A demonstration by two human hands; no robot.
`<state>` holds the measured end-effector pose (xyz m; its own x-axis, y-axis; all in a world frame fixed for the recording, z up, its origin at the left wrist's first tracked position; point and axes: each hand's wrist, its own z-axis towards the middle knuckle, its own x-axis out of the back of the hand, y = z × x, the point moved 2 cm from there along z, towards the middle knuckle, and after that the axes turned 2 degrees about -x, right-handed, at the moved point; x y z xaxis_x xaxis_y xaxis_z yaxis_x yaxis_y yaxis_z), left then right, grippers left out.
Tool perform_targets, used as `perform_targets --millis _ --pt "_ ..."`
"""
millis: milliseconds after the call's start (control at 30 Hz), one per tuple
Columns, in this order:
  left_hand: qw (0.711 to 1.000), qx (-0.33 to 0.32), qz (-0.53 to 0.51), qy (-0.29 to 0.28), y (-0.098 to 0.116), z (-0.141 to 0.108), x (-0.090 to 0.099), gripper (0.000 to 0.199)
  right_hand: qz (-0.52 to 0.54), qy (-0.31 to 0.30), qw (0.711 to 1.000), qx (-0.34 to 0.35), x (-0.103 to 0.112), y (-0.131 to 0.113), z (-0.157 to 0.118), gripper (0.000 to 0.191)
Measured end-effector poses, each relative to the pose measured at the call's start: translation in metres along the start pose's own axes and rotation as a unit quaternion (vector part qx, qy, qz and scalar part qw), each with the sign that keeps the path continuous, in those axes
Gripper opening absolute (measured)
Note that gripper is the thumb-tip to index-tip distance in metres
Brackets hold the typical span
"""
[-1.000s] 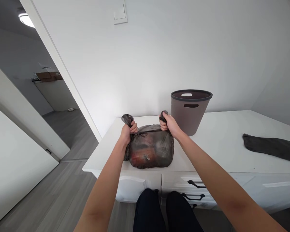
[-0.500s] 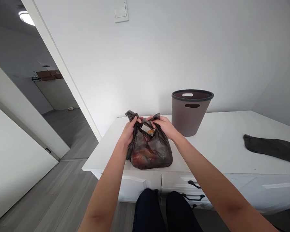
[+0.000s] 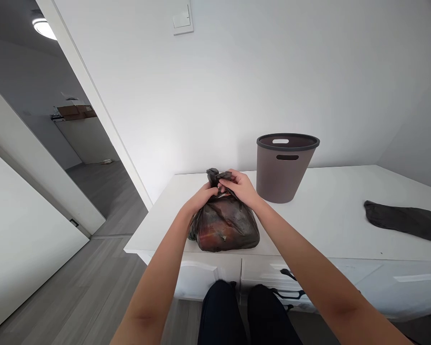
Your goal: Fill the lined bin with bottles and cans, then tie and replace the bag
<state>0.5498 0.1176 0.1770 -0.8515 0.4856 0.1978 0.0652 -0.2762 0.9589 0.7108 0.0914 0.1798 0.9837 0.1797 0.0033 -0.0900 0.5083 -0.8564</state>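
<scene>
A thin black plastic bag, bulging with contents, rests near the front edge of the white cabinet top. Reddish and orange shapes show dimly through its film; I cannot tell what they are. My left hand is closed on the bag's gathered left side, near its top. My right hand pinches the top from the right, close beside the left. Twisted ends of the bag stick up between and above the fingers, and the bag's mouth is mostly hidden by the hands.
Behind and to the right stands a brown-grey waste bin with a dark rim and handle slots. A folded black strip of bag-like material lies at the far right of the cabinet top. Drawers with black handles are below; a doorway opens left.
My hands have come together, bringing the bag's two top ends close to each other. The gap between them, where something orange showed, has narrowed.
</scene>
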Motion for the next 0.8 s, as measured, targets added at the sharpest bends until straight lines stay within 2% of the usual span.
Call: perform_targets --millis 133,233,300,367,467,567,633,700,800 --pt "0.996 0.058 0.023 -0.062 0.0 -0.004 0.004 0.042 -0.007 0.0 1.0 -0.012 -0.002 0.0 -0.001 0.023" --pt "0.987 0.07 0.068 -0.127 0.008 -0.007 0.003 0.052 -0.033 -0.038 0.999 -0.011 -0.006 -0.002 -0.001 0.018" --pt "0.981 0.088 0.091 -0.15 0.012 -0.009 0.002 0.052 -0.086 -0.055 0.995 0.002 -0.01 -0.003 0.001 0.012" --pt "0.982 0.084 0.095 -0.137 0.013 -0.011 0.001 0.053 -0.151 -0.063 0.986 0.026 -0.013 -0.005 0.003 0.009" --pt "0.993 0.058 0.068 -0.083 0.008 -0.011 -0.001 0.057 -0.251 -0.079 0.962 0.067 -0.016 -0.01 0.007 0.012" --pt "0.997 0.072 0.007 -0.027 -0.005 -0.011 -0.002 0.06 -0.324 -0.097 0.939 0.062 -0.014 -0.016 0.007 0.021" --pt "0.996 0.085 -0.032 -0.004 -0.012 -0.009 -0.003 0.059 -0.326 -0.12 0.937 0.038 -0.01 -0.02 0.005 0.037" --pt "0.994 0.097 -0.05 0.008 -0.017 -0.006 -0.004 0.056 -0.289 -0.139 0.947 0.005 -0.004 -0.022 0.003 0.053" --pt "0.992 0.108 -0.059 -0.001 -0.017 -0.003 -0.003 0.054 -0.209 -0.109 0.97 -0.067 0.01 -0.019 0.005 0.058"
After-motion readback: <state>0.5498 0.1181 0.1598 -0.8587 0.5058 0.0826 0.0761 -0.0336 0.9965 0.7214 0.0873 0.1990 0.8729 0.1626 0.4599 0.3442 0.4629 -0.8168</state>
